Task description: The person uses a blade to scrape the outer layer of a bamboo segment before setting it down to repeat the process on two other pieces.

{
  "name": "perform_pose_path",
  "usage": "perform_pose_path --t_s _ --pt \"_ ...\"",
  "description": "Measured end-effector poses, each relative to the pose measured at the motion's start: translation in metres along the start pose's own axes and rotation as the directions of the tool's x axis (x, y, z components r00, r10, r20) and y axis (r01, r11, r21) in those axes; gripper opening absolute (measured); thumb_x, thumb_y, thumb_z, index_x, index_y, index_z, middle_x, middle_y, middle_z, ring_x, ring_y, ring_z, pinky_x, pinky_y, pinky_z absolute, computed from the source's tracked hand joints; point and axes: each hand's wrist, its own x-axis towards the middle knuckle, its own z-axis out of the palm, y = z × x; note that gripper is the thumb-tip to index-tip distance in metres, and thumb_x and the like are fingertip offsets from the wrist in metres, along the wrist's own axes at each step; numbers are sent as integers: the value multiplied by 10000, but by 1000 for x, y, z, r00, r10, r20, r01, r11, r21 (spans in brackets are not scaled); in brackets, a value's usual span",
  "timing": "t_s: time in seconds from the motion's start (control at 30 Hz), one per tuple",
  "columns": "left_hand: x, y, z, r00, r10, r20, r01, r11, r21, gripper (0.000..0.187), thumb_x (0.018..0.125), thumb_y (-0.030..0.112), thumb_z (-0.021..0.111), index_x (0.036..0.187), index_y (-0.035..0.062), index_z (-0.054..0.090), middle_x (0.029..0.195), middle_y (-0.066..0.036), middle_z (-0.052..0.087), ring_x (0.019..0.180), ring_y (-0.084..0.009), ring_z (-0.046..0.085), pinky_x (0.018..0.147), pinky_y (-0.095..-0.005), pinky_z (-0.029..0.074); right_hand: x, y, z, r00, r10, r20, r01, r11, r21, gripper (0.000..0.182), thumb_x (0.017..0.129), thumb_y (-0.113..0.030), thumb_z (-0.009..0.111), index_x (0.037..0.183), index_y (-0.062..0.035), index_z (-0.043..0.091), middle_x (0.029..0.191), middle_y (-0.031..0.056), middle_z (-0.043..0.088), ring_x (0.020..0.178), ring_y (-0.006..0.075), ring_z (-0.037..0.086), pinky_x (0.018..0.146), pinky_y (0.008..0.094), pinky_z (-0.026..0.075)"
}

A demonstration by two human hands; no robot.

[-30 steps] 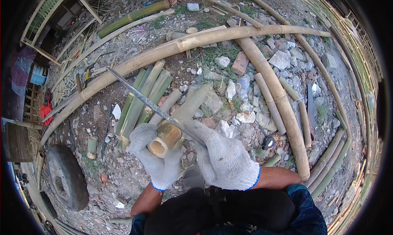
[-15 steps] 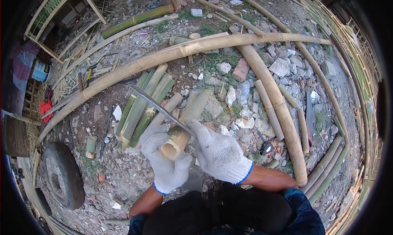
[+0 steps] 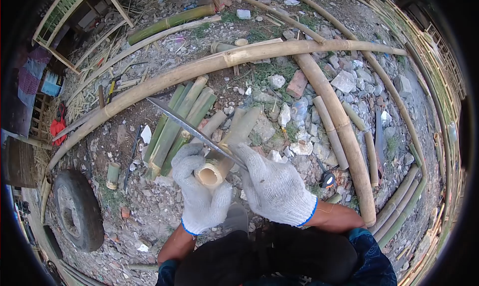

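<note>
My left hand (image 3: 202, 191), in a white knitted glove with a blue cuff, is closed around the near end of a bamboo tube (image 3: 240, 127). The tube's hollow, pale cut mouth faces me. In the same kind of glove, my right hand (image 3: 277, 189) grips a machete (image 3: 192, 130); its handle is hidden in the fist. The long dark blade lies slantwise over the tube, its tip out to the upper left. Beyond my left hand lie several green bamboo pieces (image 3: 177, 124) side by side.
A long bamboo pole (image 3: 164, 76) arches across the ground, meeting a thick pole (image 3: 332, 116) at right. A tape measure (image 3: 327, 179) lies on the rubble. An old tire (image 3: 77, 211) is at left. A red brick (image 3: 297, 84) and stones lie ahead.
The machete has slid a little toward the upper left across the bamboo, and its blade crosses slightly differently. My right hand has shifted slightly right and turned. My left hand keeps its hold.
</note>
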Motion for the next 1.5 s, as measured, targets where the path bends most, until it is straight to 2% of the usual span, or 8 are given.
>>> perform_pose_path --t_s 0.4,0.5,0.63,0.97,1.07,1.23,1.37,1.5 --pt "0 6 1 999 38 28 -37 998 -47 630 805 191 761 1299 -3 420 1290 -227 448 1203 -391 490 1071 -535 363 -2 14 13 998 25 52 -17 988 -153 690 877 -123 659 1498 53 414 940 185 702 653 299 702 529 417 537" --pt "-1 6 3 999 38 -5 -38 997 -62 617 806 178 756 1289 3 415 1274 -221 453 1191 -390 497 1059 -532 374 -2 11 14 995 75 71 -69 994 -81 600 920 -94 641 1469 28 435 832 222 686 643 392 695 562 496 552" --pt "-2 -2 2 998 46 -45 -50 993 -107 618 803 157 754 1290 8 403 1250 -208 461 1177 -382 506 1052 -524 382 -6 79 53 952 295 84 -260 921 -291 624 907 -107 613 1469 64 404 773 185 697 667 350 727 561 445 582" --pt "-5 -4 -6 999 -48 -24 46 997 -58 586 859 226 714 1315 22 407 1238 -166 452 1195 -317 486 1085 -471 359 -5 2 3 1000 -7 -16 8 997 82 679 904 -60 643 1527 30 387 904 239 702 652 375 703 584 468 563" --pt "0 -4 -9 1000 13 23 -12 999 -47 576 855 237 726 1293 27 416 1225 -156 447 1184 -315 484 1080 -477 363 0 18 17 994 46 99 -42 998 -35 677 892 -67 646 1514 40 402 922 240 703 680 372 712 601 474 569" --pt "-5 -8 -12 1000 -4 -4 4 995 -104 633 775 153 831 1260 44 439 1204 -165 493 1131 -352 527 1015 -497 415 -14 166 77 861 469 197 -373 845 -382 683 912 -139 583 1520 67 352 818 270 703 744 440 711 673 526 571" --pt "-2 -13 -11 1000 22 -19 -25 983 -181 643 761 190 867 1236 49 457 1196 -156 497 1119 -342 529 999 -487 423 -12 130 52 866 476 151 -403 845 -350 670 892 -133 622 1482 67 376 779 261 698 730 400 731 612 515 565" --pt "4 -10 -8 1000 17 0 -17 989 -144 606 806 241 804 1237 53 422 1208 -137 447 1136 -295 485 1034 -470 384 -3 41 19 989 150 16 -149 988 -34 691 899 -101 640 1527 26 380 825 202 699 693 372 709 585 482 562"
